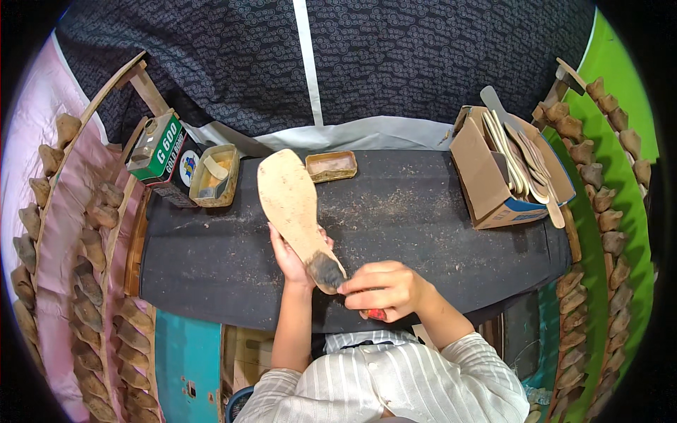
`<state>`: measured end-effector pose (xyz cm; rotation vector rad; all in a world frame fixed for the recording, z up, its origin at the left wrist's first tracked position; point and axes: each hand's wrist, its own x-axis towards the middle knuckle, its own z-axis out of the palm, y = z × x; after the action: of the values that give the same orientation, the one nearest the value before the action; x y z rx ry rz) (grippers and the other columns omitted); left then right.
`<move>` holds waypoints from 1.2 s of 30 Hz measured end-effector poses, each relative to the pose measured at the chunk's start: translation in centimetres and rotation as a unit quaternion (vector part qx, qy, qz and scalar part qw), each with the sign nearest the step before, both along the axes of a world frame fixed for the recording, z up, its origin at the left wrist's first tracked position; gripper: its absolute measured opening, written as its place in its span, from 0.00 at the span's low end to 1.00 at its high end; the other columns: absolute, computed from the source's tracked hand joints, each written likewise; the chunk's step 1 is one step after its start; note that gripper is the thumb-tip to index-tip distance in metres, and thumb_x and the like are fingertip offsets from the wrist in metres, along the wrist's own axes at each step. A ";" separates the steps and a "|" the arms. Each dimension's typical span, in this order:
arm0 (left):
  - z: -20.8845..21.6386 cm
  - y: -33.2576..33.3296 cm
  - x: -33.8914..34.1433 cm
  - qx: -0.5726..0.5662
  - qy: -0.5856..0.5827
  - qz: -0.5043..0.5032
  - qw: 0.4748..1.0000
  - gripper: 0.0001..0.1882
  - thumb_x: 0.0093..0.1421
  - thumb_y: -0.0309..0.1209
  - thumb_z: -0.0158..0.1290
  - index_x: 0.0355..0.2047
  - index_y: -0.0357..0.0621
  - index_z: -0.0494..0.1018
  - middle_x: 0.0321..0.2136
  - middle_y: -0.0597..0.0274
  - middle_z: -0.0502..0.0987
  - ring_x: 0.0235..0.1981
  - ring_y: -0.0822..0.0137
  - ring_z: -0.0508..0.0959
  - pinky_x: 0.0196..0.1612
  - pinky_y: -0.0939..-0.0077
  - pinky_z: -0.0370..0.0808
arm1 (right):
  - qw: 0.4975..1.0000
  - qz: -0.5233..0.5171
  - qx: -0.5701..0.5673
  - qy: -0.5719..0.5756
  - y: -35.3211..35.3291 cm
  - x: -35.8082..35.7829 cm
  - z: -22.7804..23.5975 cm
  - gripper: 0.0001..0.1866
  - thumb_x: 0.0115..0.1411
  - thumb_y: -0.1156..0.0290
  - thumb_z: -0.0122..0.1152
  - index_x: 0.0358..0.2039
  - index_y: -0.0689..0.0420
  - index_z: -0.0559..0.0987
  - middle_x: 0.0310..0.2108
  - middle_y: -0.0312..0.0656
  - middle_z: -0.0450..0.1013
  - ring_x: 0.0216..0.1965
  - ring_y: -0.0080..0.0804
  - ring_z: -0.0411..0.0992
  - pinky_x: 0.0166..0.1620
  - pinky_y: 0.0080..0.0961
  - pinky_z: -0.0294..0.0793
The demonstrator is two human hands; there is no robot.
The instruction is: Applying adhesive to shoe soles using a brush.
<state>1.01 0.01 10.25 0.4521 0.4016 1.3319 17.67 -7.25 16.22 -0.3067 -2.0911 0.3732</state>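
Note:
My left hand grips a tan insole from beneath, with the thumb along its left edge and fingertips showing at its right edge. The insole is tilted over the table, its wide end pointing away from me. A dark, blackish patch covers the narrow heel end near me. My right hand is closed right beside that heel end, fingertips touching or almost touching its edge. Part of a small red thing shows under the right fingers; most of it is hidden, so its kind cannot be made out.
The dark cloth-covered table is strewn with crumbs. At the back left stand a green and black can and a tub. A shallow tray lies behind the insole. A cardboard box holds several insoles. Racks of shoe lasts flank both sides.

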 end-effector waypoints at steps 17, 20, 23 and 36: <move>0.7 0.6 -1.4 0.029 -0.027 0.061 0.997 0.34 0.61 0.61 0.28 0.43 0.42 0.66 0.24 0.57 0.70 0.24 0.62 0.71 0.26 0.65 0.69 | 0.998 -0.045 -0.026 0.046 0.4 0.3 0.2 0.16 0.32 0.84 0.61 0.28 0.62 0.78 0.31 0.43 0.75 0.27 0.38 0.73 0.30 0.27 0.74; 0.3 0.9 -2.0 0.031 -0.036 0.066 0.997 0.35 0.61 0.61 0.28 0.43 0.41 0.67 0.25 0.57 0.70 0.25 0.62 0.71 0.25 0.66 0.69 | 0.996 0.014 -0.082 0.016 0.3 0.8 -0.5 0.11 0.36 0.81 0.61 0.25 0.64 0.79 0.29 0.47 0.76 0.25 0.39 0.74 0.27 0.26 0.75; 0.4 0.9 -2.6 0.008 -0.048 0.071 0.996 0.34 0.61 0.60 0.28 0.44 0.41 0.66 0.25 0.57 0.70 0.25 0.62 0.71 0.25 0.66 0.69 | 0.994 0.015 -0.105 0.020 0.3 1.1 -0.4 0.12 0.33 0.84 0.60 0.24 0.64 0.78 0.26 0.47 0.75 0.24 0.38 0.75 0.27 0.26 0.74; 1.3 -2.2 1.2 -0.038 0.003 0.004 0.999 0.35 0.62 0.60 0.25 0.49 0.44 0.65 0.30 0.56 0.74 0.27 0.64 0.74 0.31 0.70 0.73 | 0.991 -0.124 0.033 0.033 3.1 0.6 3.7 0.19 0.30 0.86 0.57 0.29 0.62 0.77 0.30 0.45 0.75 0.28 0.41 0.73 0.30 0.28 0.73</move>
<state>2.23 -2.18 11.53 0.3917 0.4572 1.3188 18.26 -4.13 19.94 -0.5033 -1.9683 0.1636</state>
